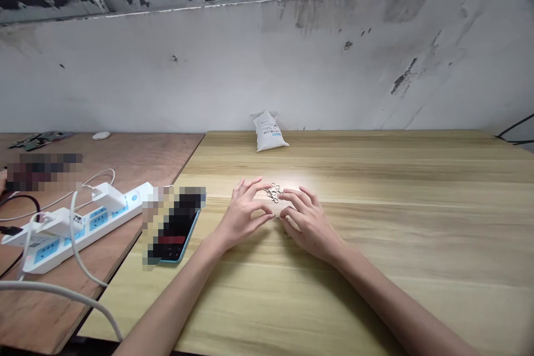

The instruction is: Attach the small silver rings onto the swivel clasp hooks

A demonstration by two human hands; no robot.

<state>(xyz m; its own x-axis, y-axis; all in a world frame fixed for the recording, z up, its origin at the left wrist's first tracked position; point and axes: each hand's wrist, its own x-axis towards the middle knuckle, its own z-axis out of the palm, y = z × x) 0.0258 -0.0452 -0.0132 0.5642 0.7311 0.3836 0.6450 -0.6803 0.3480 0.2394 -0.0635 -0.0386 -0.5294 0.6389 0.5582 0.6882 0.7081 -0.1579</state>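
A small cluster of shiny metal rings and links point(274, 192), like key rings, lies on the wooden table between my hands. My left hand point(246, 211) comes in from the left, with thumb and index finger closed in a pinch at a short piece of metal chain point(277, 216). Its other fingers stretch towards the cluster's left side. My right hand point(306, 221) pinches the chain from the other side, its upper fingers bent beside the cluster. Below the right fingers another bit of metal ring point(287, 236) partly shows. The fingertips hide much of the chain.
Behind the hands, a white plastic packet point(270, 131) with a printed label stands near the wall. A phone point(175, 231), partly blurred out, lies to the left. On the adjoining brown table are a white power strip point(94, 228) with plugged-in chargers and loose cables point(75, 306).
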